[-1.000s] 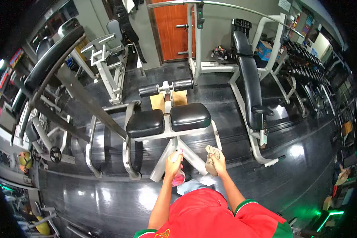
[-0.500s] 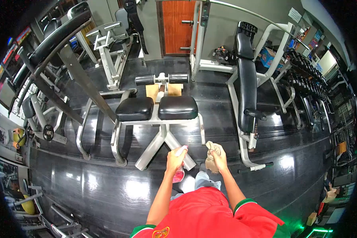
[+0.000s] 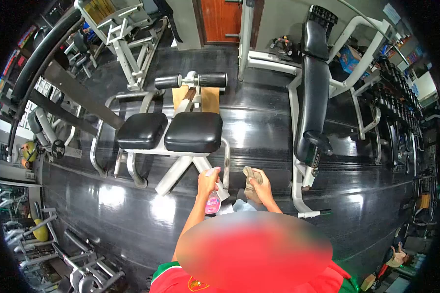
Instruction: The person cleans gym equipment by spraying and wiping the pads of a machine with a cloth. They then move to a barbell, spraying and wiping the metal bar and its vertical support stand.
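My left hand [image 3: 207, 184] is closed around the neck of a spray bottle [image 3: 212, 204] with pink liquid and a pale spray head. The bottle hangs upright below my fist. A crumpled beige cloth [image 3: 252, 189] is bunched in my right hand [image 3: 264, 187], thumb over it. Both hands are in front of my body, a short gap apart. Just beyond them stands a white-framed exercise bench with a left black pad [image 3: 142, 131], a right black pad [image 3: 194, 132] and foam rollers [image 3: 212, 80]. Neither hand visibly touches the bench.
To the right stands a padded weight bench [image 3: 312, 102] with a white frame. Behind it is a dumbbell rack [image 3: 398, 93]. A large machine with a slanted grey beam [image 3: 78, 93] rises at left. The black floor [image 3: 259, 141] is shiny. An orange-brown door [image 3: 221, 22] is at the back.
The view has shifted, so the padded bench appears nearer and further left. Both hands sit slightly higher and more left in view, still holding the spray bottle and the cloth.
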### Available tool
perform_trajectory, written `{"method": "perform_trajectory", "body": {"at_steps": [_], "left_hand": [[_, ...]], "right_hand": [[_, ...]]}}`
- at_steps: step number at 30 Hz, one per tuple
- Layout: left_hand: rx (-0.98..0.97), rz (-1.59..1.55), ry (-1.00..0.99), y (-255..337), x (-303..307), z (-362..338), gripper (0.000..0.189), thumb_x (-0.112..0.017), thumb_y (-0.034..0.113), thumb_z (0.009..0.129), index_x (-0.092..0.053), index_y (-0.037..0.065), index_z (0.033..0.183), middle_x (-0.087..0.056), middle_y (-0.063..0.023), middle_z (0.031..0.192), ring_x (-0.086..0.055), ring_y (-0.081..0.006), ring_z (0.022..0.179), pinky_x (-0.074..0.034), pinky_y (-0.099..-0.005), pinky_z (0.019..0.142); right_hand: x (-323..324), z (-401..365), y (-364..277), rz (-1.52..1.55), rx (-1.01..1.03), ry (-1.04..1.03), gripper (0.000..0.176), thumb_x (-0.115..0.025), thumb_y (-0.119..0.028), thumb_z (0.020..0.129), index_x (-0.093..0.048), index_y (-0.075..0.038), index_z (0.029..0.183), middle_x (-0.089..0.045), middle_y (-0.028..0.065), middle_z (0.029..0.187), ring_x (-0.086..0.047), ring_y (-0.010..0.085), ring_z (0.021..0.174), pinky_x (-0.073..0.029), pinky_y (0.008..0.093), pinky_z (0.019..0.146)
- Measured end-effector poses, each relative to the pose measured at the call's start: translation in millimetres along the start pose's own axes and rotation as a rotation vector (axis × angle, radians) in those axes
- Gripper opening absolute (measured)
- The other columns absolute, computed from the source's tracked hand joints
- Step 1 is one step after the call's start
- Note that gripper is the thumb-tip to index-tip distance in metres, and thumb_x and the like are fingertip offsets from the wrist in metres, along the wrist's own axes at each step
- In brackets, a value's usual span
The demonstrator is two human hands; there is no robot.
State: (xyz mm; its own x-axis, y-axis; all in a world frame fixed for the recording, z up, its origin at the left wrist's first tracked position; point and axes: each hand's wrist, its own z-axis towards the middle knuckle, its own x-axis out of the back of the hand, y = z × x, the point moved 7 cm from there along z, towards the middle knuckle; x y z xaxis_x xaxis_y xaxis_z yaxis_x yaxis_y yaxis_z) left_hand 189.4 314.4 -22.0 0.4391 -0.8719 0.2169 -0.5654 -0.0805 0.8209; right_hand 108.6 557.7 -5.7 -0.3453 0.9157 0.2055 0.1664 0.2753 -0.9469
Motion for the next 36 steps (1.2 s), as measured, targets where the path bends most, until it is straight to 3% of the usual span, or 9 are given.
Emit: {"method": "perform_trajectory", "body": {"at_steps": [9, 15, 17, 20, 22, 24, 31, 33, 36], "left_hand": [[0.101, 0.026, 0.045, -5, -14, 11, 0.044, -0.066, 0.040, 0.087, -0.067, -0.002, 0.073, -0.062, -0.0081, 0.061, -0.058, -0.0161, 0.042, -0.046, -0.0320, 0.044], [-0.070, -0.027, 0.007, 42, 4, 20, 0.038, -0.064, 0.034, 0.089, -0.066, -0.001, 0.073, -0.061, -0.0059, 0.061, -0.056, -0.0139, 0.043, -0.045, -0.0301, 0.044], [-0.221, -0.116, -0.067, 79, 10, 32, 0.032, -0.062, 0.029, 0.090, -0.066, 0.001, 0.075, -0.063, -0.0045, 0.064, -0.057, -0.0124, 0.046, -0.044, -0.0277, 0.044], [-0.284, -0.092, -0.161, 99, 15, 66, 0.036, -0.062, 0.034, 0.092, -0.069, 0.001, 0.080, -0.065, -0.0071, 0.070, -0.058, -0.0126, 0.051, -0.045, -0.0265, 0.044], [-0.246, -0.179, -0.142, 101, 14, 86, 0.028, -0.063, 0.023, 0.091, -0.069, -0.002, 0.079, -0.069, -0.0084, 0.072, -0.061, -0.0128, 0.052, -0.044, -0.0254, 0.043], [-0.217, -0.206, -0.144, 97, 13, 95, 0.029, -0.064, 0.023, 0.091, -0.069, -0.003, 0.080, -0.070, -0.0103, 0.072, -0.061, -0.0135, 0.050, -0.043, -0.0255, 0.042], [-0.146, -0.324, -0.096, 83, 13, 105, 0.032, -0.066, 0.024, 0.090, -0.070, -0.006, 0.079, -0.070, -0.0153, 0.069, -0.055, -0.0148, 0.040, -0.041, -0.0257, 0.040], [-0.119, -0.324, -0.102, 84, 13, 105, 0.032, -0.067, 0.023, 0.089, -0.070, -0.007, 0.079, -0.070, -0.0154, 0.069, -0.056, -0.0146, 0.040, -0.041, -0.0256, 0.039], [-0.095, -0.357, -0.075, 84, 14, 106, 0.032, -0.067, 0.023, 0.089, -0.070, -0.007, 0.080, -0.070, -0.0162, 0.069, -0.055, -0.0147, 0.040, -0.040, -0.0250, 0.038]], "right_hand": [[-9, 21, 11, 0.071, -0.063, -0.048, 0.037, -0.068, -0.015, 0.086, -0.061, -0.008, 0.122, -0.068, 0.0111, 0.112, -0.063, 0.0194, 0.106, -0.047, 0.0331, 0.094], [-22, 32, 9, 0.007, -0.010, -0.033, 0.038, -0.068, -0.016, 0.087, -0.061, -0.009, 0.124, -0.069, 0.0121, 0.114, -0.066, 0.0245, 0.107, -0.049, 0.0343, 0.093], [-37, 49, -4, -0.135, 0.020, -0.133, 0.040, -0.068, -0.018, 0.087, -0.061, -0.011, 0.125, -0.068, 0.0153, 0.117, -0.066, 0.0284, 0.109, -0.050, 0.0353, 0.092], [-66, 83, -4, -0.256, 0.157, -0.162, 0.037, -0.067, -0.020, 0.087, -0.062, -0.017, 0.123, -0.067, 0.0185, 0.112, -0.066, 0.0377, 0.102, -0.052, 0.0418, 0.088], [-84, 96, -10, -0.368, 0.226, -0.165, 0.036, -0.067, -0.021, 0.087, -0.063, -0.019, 0.122, -0.067, 0.0185, 0.111, -0.066, 0.0401, 0.099, -0.052, 0.0441, 0.086], [-97, 103, 0, -0.570, 0.049, -0.260, 0.038, -0.067, -0.019, 0.085, -0.063, -0.021, 0.123, -0.065, 0.0164, 0.115, -0.065, 0.0419, 0.097, -0.052, 0.0484, 0.086], [-97, 40, 15, -0.615, 0.094, -0.452, 0.040, -0.067, -0.024, 0.084, -0.065, -0.031, 0.123, -0.062, 0.0167, 0.107, -0.066, 0.0431, 0.092, -0.055, 0.0513, 0.077], [-96, 51, 16, -0.639, 0.062, -0.497, 0.038, -0.067, -0.024, 0.084, -0.066, -0.031, 0.121, -0.062, 0.0156, 0.107, -0.067, 0.0416, 0.092, -0.056, 0.0502, 0.077], [-96, 80, 7, -0.656, 0.198, -0.432, 0.031, -0.066, -0.024, 0.085, -0.067, -0.029, 0.116, -0.060, 0.0130, 0.102, -0.067, 0.0392, 0.091, -0.055, 0.0505, 0.076]]}}
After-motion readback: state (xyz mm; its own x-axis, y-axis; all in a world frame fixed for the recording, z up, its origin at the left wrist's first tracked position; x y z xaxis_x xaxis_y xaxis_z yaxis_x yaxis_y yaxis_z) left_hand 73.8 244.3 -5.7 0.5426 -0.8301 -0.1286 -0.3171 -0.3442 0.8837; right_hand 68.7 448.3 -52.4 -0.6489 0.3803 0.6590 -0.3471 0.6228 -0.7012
